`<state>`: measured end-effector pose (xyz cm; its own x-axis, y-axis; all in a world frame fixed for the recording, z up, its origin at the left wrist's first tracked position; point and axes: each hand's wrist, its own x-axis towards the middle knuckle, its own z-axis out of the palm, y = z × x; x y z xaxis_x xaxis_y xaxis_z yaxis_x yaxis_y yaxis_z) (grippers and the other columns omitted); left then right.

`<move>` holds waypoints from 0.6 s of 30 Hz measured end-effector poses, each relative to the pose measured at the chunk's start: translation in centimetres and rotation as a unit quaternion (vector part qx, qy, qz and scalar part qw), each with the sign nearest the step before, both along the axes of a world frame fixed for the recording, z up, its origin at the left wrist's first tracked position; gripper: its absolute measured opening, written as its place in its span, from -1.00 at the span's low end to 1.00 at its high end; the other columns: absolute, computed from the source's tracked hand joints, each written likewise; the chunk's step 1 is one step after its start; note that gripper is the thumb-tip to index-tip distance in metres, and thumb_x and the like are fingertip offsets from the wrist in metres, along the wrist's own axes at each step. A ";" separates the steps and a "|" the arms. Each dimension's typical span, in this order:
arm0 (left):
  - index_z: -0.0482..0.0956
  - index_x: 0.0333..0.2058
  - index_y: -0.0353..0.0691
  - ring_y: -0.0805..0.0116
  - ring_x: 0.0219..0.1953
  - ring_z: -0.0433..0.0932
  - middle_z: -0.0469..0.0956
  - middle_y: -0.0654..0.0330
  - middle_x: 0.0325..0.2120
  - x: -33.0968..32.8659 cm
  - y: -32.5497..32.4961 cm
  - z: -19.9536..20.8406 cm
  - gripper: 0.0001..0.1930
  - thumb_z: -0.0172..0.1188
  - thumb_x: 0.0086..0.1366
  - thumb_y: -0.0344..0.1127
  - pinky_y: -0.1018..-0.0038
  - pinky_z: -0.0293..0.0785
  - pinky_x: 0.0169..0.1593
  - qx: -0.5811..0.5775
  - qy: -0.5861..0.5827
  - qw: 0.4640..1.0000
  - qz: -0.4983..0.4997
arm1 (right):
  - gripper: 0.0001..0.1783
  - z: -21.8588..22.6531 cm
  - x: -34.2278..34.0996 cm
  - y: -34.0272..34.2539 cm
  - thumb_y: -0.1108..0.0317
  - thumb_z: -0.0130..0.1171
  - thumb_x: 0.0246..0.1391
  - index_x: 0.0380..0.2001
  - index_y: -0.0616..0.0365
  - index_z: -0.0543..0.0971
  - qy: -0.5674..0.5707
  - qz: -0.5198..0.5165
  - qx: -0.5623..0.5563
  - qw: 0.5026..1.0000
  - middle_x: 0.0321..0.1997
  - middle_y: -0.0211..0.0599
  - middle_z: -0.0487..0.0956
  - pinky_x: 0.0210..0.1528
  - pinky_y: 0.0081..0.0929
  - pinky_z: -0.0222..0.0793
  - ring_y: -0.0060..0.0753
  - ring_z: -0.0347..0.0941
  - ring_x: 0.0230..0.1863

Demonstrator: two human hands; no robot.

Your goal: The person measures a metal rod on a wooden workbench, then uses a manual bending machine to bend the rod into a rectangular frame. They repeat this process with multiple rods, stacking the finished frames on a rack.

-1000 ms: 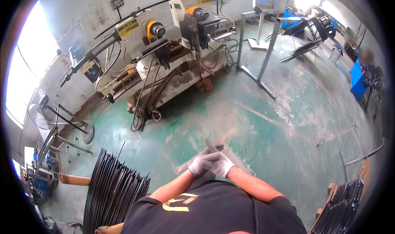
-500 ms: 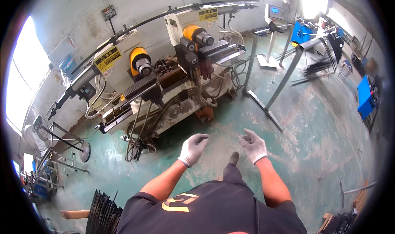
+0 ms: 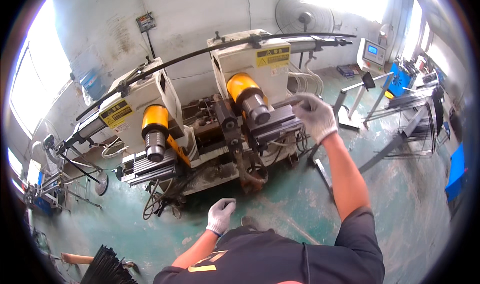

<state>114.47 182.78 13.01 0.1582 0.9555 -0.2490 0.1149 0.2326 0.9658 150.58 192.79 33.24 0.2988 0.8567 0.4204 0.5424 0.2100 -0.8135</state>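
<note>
A two-headed metalworking machine [image 3: 235,169] stands before me, with two yellow-collared steel spindles, a left one [image 3: 155,134] and a right one [image 3: 252,99]. My right hand [image 3: 316,118], in a whitish knit glove, reaches forward over the slotted metal slide [image 3: 280,126] beside the right spindle. Its fingers are slightly smeared, and contact with the machine cannot be made out. Low in front of my body, my left hand [image 3: 221,216], gloved alike, is loosely closed with nothing visible in it. A long dark bar [image 3: 190,59] runs across the tops of both machine heads.
A control box [image 3: 373,52] with a lit screen stands at the far right, near racks of dark rods [image 3: 412,104]. Hoses [image 3: 155,199] hang below the machine. A bundle of black strips [image 3: 107,266] lies at the lower left. A round fan [image 3: 304,18] is by the wall.
I am nearer the machine, and the view has shifted. My right hand has gone from in front of my body up and forward to the right slide. My left hand has stayed low.
</note>
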 end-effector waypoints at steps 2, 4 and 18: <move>0.65 -0.16 -0.40 0.49 -0.35 0.58 0.63 0.20 -0.37 -0.2 1.3 -2.2 -0.79 0.18 0.31 -0.40 0.56 0.51 -0.24 -0.077 -0.042 0.995 0.054 | -0.52 3.0 1.6 5.3 0.31 0.35 0.02 0.05 0.18 0.62 -0.071 -0.022 0.035 0.997 -0.26 -0.23 0.72 -0.11 -0.53 0.53 -0.51 0.61 -0.26; 0.64 -0.16 -0.41 0.46 -0.39 0.57 0.62 0.18 -0.38 -1.0 2.3 -5.2 -0.79 0.18 0.30 -0.40 0.52 0.52 -0.30 -0.086 0.009 0.994 0.068 | -0.48 4.7 3.4 10.6 0.19 0.32 0.01 0.06 0.12 0.62 -0.076 -0.020 0.026 0.997 -0.19 -0.16 0.72 -0.04 -0.43 0.53 -0.33 0.65 -0.19; 0.61 -0.13 -0.42 0.35 -0.40 0.61 0.63 0.09 -0.32 3.3 4.9 -7.9 -0.76 0.18 0.29 -0.39 0.45 0.60 -0.34 -0.144 -0.023 0.922 0.360 | -0.23 13.0 10.2 40.3 0.12 0.42 -0.06 0.28 -0.10 0.49 -0.300 0.045 -0.156 0.940 0.22 -0.16 0.58 0.31 -0.36 0.37 -0.17 0.48 0.25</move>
